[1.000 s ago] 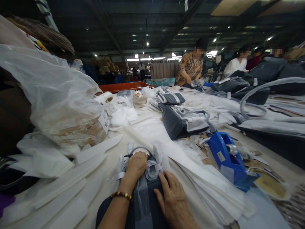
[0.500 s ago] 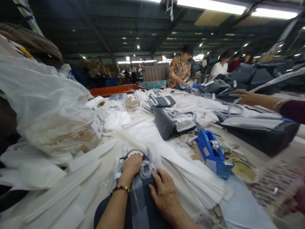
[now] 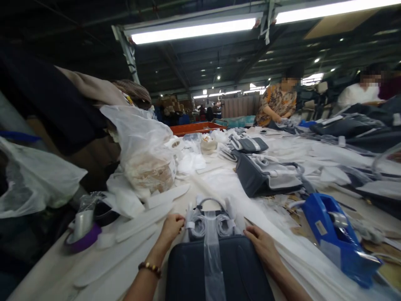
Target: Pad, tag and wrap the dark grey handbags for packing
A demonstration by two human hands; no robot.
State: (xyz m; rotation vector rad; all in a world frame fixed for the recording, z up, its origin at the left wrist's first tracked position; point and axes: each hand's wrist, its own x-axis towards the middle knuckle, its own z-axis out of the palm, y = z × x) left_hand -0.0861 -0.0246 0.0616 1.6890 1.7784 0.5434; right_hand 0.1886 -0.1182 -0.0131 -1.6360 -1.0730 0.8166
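Observation:
In front of me lies a dark grey handbag [image 3: 188,267], with a strip of clear film [image 3: 214,259] down its middle. Rolled wrapped straps [image 3: 224,223] sit on both sides of the film, and an arched, wrapped handle [image 3: 210,201] stands behind them. Just left of the straps is my left hand [image 3: 171,230], its fingers curled together; whatever they pinch, if anything, is hidden. At the bag's right upper corner rests my right hand [image 3: 261,242], fingers stretched out and holding nothing.
A blue tape dispenser [image 3: 332,234] stands at right. Behind it sits another grey bag [image 3: 253,177] with white wrapping. Long white sheets [image 3: 125,251] lie at left, beside a purple tape roll [image 3: 83,238] and a plastic-wrapped bundle [image 3: 150,167]. A co-worker [image 3: 277,102] stands across the table.
My left hand has left the straps for the bag's left side; my right hand has shifted to its right corner. The view has swung left, and another person's reaching arm is out of view.

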